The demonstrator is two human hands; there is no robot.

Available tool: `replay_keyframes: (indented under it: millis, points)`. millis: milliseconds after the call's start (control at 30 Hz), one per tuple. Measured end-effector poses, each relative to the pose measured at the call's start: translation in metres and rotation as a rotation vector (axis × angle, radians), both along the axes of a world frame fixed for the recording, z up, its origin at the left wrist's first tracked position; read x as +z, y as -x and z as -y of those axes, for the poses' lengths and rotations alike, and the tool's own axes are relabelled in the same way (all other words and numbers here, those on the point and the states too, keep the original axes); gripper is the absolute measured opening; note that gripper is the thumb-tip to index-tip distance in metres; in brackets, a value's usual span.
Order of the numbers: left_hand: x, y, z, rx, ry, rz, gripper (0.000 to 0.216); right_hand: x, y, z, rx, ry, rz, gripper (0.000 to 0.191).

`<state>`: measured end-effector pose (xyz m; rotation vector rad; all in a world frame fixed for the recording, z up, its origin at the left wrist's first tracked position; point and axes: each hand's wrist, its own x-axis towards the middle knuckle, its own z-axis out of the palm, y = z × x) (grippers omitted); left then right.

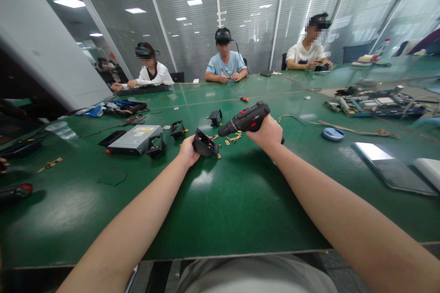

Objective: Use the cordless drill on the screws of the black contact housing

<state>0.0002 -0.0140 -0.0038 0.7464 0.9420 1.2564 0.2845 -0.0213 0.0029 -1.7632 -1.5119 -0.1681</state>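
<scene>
My left hand (189, 151) is closed on the left side of a black plastic housing (205, 144), tilted so that its hollow side shows. In my right hand (270, 133) is a black cordless drill (245, 119) with red marks, gripped by its handle. The drill's nose points left and down, close to the housing; whether its tip touches anything is too small to tell. Small brass-coloured metal plates (233, 138) lie scattered on the table just beyond the housing. Similar black housings stand nearby, one behind (215, 117) and two at left (177, 129).
On the green table (220, 210), a silver disc drive (136, 139) lies at left. To the right are a blue round lid (332, 134), a dark flat tablet-like device (395, 169) and circuit boards (380, 102). Several people sit across the table. Another power tool (17, 192) lies at far left.
</scene>
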Motion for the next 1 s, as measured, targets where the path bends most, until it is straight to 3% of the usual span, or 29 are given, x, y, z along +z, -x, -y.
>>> replay_keyframes:
  millis: [1000]
  points:
    - [0.0021, -0.0017, 0.0018, 0.009, -0.003, 0.017, 0.028, -0.0004, -0.0003, -0.0002, -0.015, -0.014, 0.000, 0.059]
